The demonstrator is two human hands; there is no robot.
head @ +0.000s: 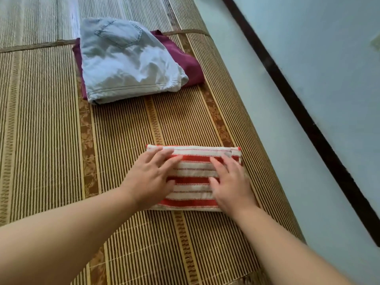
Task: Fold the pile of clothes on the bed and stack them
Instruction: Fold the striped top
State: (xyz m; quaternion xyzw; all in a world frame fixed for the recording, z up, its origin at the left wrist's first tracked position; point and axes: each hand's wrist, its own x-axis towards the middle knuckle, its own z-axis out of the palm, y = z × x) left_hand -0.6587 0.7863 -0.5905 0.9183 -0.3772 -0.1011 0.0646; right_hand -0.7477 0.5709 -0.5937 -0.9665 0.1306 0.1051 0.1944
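**Third piece folded, not yet on the stack**

Near the front edge of the bed, on the bamboo mat, lies a red-and-white striped cloth, folded into a small rectangle. The left hand rests flat on its left part and the right hand on its right part. The grip of both hands is spread: the fingers are straight and a little apart, they press down on the cloth and pinch nothing. I judge that this is the smoothing of the last fold.

Further away on the mat, well apart from the striped cloth, there is a stack of two pieces. A pale denim garment, folded, lies on top of a maroon garment, whose edges show at its left and right sides. So two pieces seem finished and stacked.

What is left, as far as I can see, is to lift the striped cloth and put it on the denim. No unfolded pile is visible here; whether more clothes wait outside the view, I cannot tell.
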